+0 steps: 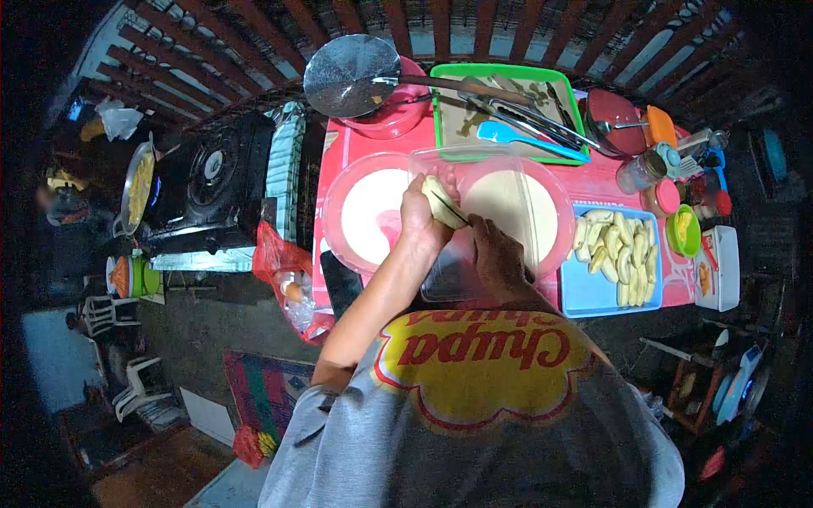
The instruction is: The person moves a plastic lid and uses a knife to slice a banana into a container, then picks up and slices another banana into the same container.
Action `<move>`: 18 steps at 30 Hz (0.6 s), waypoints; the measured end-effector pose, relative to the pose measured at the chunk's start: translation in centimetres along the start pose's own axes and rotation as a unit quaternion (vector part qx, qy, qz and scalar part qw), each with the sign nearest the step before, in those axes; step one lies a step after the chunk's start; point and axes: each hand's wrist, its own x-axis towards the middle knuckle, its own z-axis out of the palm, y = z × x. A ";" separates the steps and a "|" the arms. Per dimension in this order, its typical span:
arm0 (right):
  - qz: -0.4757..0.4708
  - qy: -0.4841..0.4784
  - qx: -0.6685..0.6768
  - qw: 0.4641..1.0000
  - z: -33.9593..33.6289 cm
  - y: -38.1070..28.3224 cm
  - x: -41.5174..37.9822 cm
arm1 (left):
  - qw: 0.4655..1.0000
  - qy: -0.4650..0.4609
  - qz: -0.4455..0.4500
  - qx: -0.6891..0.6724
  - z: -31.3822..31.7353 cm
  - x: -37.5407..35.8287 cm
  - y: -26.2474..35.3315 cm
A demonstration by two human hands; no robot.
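A peeled banana (442, 201) lies in my left hand (421, 213), whose fingers are wrapped round it. My right hand (498, 252) is closed on a knife (453, 208), its dark, thin blade lying against the banana. Both hands are above a clear plastic container (457, 275). On either side are two pink basins, the left one (332, 222) with white contents and the right one (566, 222) with cream-coloured contents. Right of them, a blue tray (584, 298) holds several peeled bananas (622, 245).
A green-rimmed tray (440, 127) holds tongs and a blue spatula. A round strainer (351, 76) rests over a pink bowl. Jars (641, 172) stand at right. On the left are a black stove (216, 165) and a pan (137, 188) of food.
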 end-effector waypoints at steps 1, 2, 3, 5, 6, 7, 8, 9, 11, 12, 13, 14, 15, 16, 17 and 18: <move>-0.001 0.000 -0.001 1.000 0.2 0.1 0.1 | 1.000 -0.011 -0.009 -0.013 0.0 0.0 0.0; -0.001 0.005 -0.015 1.000 0.5 0.3 0.0 | 1.000 -0.010 -0.009 -0.015 0.0 -0.1 -0.1; -0.002 0.010 -0.028 1.000 0.6 0.3 0.1 | 1.000 0.003 -0.009 -0.029 0.3 -0.4 -0.1; -0.016 0.020 -0.021 0.999 0.2 0.1 0.3 | 0.999 0.016 -0.007 -0.044 0.6 -0.8 -0.2; -0.028 0.032 -0.013 0.999 0.0 -0.1 0.5 | 1.000 0.015 -0.002 -0.011 0.6 -0.9 -0.3; -0.030 0.031 -0.012 0.999 0.1 -0.1 0.6 | 1.000 0.014 0.003 0.022 0.6 -1.0 -0.2; -0.026 0.022 -0.016 0.999 0.4 0.0 0.6 | 1.000 0.015 0.005 0.021 0.4 -1.0 -0.1; -0.022 0.013 -0.019 0.999 0.6 0.2 0.5 | 1.000 0.009 -0.003 0.026 0.1 -0.8 0.0; -0.028 0.027 -0.006 0.999 1.9 1.0 0.4 | 1.000 0.004 -0.008 0.027 0.1 -1.1 0.1; -0.032 0.043 0.009 0.999 2.1 1.0 0.4 | 0.998 0.011 -0.016 0.054 0.5 -1.7 0.1; -0.033 0.040 0.008 0.999 2.1 1.0 0.6 | 0.996 0.018 -0.024 0.080 0.6 -2.1 0.0; -0.010 0.023 0.013 1.000 2.0 0.9 0.8 | 0.997 0.019 -0.023 0.078 0.3 -2.2 -0.1; 0.014 0.005 0.018 1.000 1.7 0.6 1.1 | 0.996 -0.019 -0.017 0.083 -0.1 -2.3 -0.2; 0.012 0.004 0.018 1.000 1.4 0.2 1.2 | 0.994 -0.057 -0.010 0.088 -0.3 -2.4 -0.2; 0.005 0.001 0.011 1.000 0.9 -0.3 1.3 | 0.995 -0.056 -0.009 0.086 -0.5 -2.4 -0.1; -0.002 -0.002 0.005 1.000 0.6 -0.6 1.3 | 0.994 -0.062 -0.019 0.085 -0.4 -2.5 0.1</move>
